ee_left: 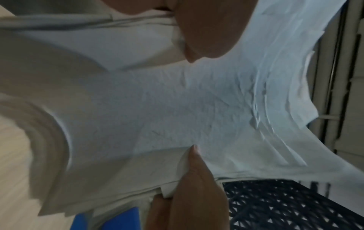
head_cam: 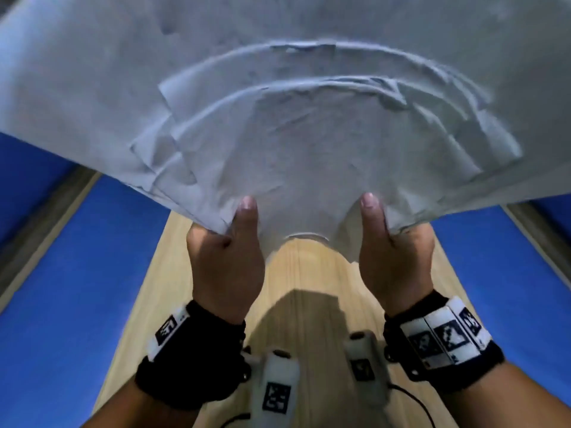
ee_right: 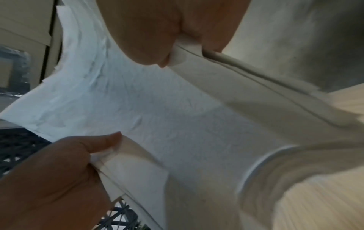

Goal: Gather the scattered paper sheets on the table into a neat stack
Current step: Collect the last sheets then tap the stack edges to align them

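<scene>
Both hands' grip (head_cam: pixel 304 242) on crumpled, fanned, misaligned paper sheets (head_cam: pixel 309 143).

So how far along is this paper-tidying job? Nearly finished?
Well along, I'd judge. Done: the paper sheets are gathered into one bundle. In hand: the left hand and right hand pinch its near edge, raised above the wooden table. Left: edges are fanned and crumpled, so squaring them and laying the stack down.

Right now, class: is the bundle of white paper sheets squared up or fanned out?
Fanned out: the white paper sheets show staggered edges, pinched by left hand and right hand.
</scene>
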A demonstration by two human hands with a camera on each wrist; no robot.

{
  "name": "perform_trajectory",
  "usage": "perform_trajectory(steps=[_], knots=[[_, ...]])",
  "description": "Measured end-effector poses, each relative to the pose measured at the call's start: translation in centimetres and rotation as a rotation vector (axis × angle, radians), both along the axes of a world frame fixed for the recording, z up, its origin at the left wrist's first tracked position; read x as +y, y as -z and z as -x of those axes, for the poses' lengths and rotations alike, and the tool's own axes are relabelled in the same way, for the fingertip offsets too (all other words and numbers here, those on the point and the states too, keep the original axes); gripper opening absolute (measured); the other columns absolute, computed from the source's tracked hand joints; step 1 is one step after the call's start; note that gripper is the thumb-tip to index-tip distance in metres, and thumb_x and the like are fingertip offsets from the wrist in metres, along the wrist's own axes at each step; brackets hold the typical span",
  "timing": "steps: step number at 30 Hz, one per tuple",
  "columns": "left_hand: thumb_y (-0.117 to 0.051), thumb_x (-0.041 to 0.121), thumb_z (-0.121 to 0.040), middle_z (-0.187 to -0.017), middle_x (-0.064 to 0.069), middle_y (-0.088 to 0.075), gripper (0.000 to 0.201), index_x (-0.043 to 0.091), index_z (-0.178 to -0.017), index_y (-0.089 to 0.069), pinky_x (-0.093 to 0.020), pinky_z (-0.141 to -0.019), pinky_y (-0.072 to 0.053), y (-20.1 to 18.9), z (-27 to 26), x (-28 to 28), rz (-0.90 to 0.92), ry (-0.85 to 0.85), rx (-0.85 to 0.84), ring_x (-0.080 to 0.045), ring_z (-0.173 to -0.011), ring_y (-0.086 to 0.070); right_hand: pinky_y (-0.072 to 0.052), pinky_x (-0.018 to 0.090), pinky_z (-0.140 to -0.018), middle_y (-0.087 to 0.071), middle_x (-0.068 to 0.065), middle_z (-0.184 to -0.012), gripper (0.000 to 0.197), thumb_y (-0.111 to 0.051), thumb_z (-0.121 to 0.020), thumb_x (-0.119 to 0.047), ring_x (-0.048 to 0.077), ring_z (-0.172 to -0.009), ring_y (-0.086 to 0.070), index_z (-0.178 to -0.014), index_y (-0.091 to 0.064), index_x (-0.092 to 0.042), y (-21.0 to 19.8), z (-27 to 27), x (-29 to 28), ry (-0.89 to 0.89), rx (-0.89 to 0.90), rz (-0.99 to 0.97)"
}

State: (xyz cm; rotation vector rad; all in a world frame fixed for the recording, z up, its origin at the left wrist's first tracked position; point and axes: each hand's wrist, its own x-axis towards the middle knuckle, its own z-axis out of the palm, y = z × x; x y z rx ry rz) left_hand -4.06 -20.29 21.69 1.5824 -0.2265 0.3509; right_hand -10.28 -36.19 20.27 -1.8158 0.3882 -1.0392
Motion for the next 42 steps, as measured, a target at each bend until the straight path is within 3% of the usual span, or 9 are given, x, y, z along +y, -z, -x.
perform_trajectory(steps=[3, 6, 9, 14, 19, 27, 31, 37, 42], knots=[[-0.065, 0.003, -0.089, -0.054, 0.027, -0.065, 0.031, 0.025, -0.066, -0.062, -0.001, -0.057, -0.042, 2.8, -0.9, 0.2, 0.034, 0.101, 0.12, 0.014, -0.054, -0.058, -0.035, -0.004, -0.062, -0.053, -0.017, -0.052, 0.033, -0.055, -0.097, -0.021, -0.019, -0.061, -0.056, -0.064, -0.056, -0.021, 3.5, 0.0, -0.4, -0.024, 0.109, -0.073], [-0.071, 0.008, -0.076, -0.07, 0.028, -0.072, 0.02, 0.028, -0.075, -0.069, -0.015, -0.07, -0.049, 8.6, -1.3, 1.8, -0.045, 0.203, 0.366, 0.015, -0.067, -0.063, -0.044, 0.017, -0.092, -0.066, -0.021, -0.097, 0.009, -0.058, -0.094, -0.034, 0.001, -0.102, -0.062, -0.097, -0.064, -0.04, 10.5, 1.5, -0.6, -0.153, 0.389, -0.036], [-0.068, 0.013, -0.068, -0.067, 0.03, -0.071, 0.016, 0.03, -0.069, -0.068, -0.028, -0.073, -0.046, 10.8, -1.9, 3.0, -0.13, 0.16, 0.403, 0.016, -0.066, -0.062, -0.043, 0.001, -0.077, -0.056, -0.045, -0.094, 0.024, -0.065, -0.087, -0.042, -0.022, -0.089, -0.055, -0.095, -0.05, -0.059, 11.6, 1.6, -1.1, -0.23, 0.498, -0.111], [-0.069, -0.002, -0.084, -0.07, 0.017, -0.072, 0.011, 0.005, -0.092, -0.069, -0.008, -0.063, -0.049, 6.7, -4.0, 2.1, -0.045, 0.136, 0.253, 0.011, -0.063, -0.064, -0.05, 0.006, -0.075, -0.071, -0.032, -0.087, 0.019, -0.07, -0.087, -0.019, -0.019, -0.088, -0.062, -0.099, -0.065, -0.034, 4.7, -1.1, -2.3, -0.178, 0.152, -0.211], [-0.07, -0.004, -0.081, -0.039, 0.02, -0.058, 0.031, 0.014, -0.063, -0.053, -0.004, -0.045, -0.04, 4.1, -4.3, 2.3, 0.069, 0.154, 0.159, 0.011, -0.039, -0.051, -0.045, 0.0, -0.073, -0.07, -0.035, -0.079, 0.015, -0.066, -0.088, -0.004, -0.019, -0.081, -0.063, -0.097, -0.065, -0.015, 1.6, -1.5, -2.2, -0.147, -0.131, -0.235], [-0.069, 0.002, -0.071, -0.061, 0.013, -0.07, 0.011, 0.009, -0.079, -0.068, -0.002, -0.055, -0.046, 13.3, -4.5, 2.7, 0.03, 0.022, 0.349, -0.013, -0.072, -0.065, -0.054, 0.032, -0.067, -0.074, -0.009, -0.079, 0.009, -0.07, -0.086, -0.011, 0.005, -0.072, -0.067, -0.085, -0.068, -0.019, 12.6, -1.7, -1.9, -0.173, 0.285, -0.228], [-0.064, -0.011, -0.082, -0.062, 0.028, -0.07, 0.02, 0.007, -0.089, -0.07, 0.0, -0.062, -0.046, 11.7, -5.1, 1.2, 0.082, -0.024, 0.288, 0.019, -0.064, -0.063, -0.05, 0.009, -0.068, -0.073, -0.022, -0.076, 0.018, -0.062, -0.093, -0.007, -0.01, -0.075, -0.067, -0.094, -0.065, -0.025, 10.0, -3.1, -0.7, -0.119, 0.147, -0.307], [-0.06, -0.018, -0.082, -0.029, 0.018, -0.044, 0.054, 0.018, -0.047, -0.04, -0.001, -0.041, -0.032, 6.1, -5.4, 2.1, 0.029, 0.08, 0.082, 0.011, -0.03, -0.04, -0.037, -0.006, -0.065, -0.061, -0.023, -0.084, 0.004, -0.062, -0.093, -0.012, -0.028, -0.076, -0.055, -0.095, -0.062, -0.016, 5.4, -2.0, -1.8, -0.055, 0.063, -0.123], [-0.065, -0.014, -0.079, -0.069, 0.015, -0.073, 0.023, -0.001, -0.098, -0.064, -0.006, -0.059, -0.051, 11.3, -5.4, 3.8, -0.01, 0.139, 0.245, 0.011, -0.065, -0.067, -0.05, 0.017, -0.07, -0.07, -0.009, -0.083, 0.017, -0.073, -0.084, -0.009, -0.011, -0.072, -0.065, -0.081, -0.068, -0.025, 10.1, -0.9, -2.7, -0.15, 0.285, -0.259]])
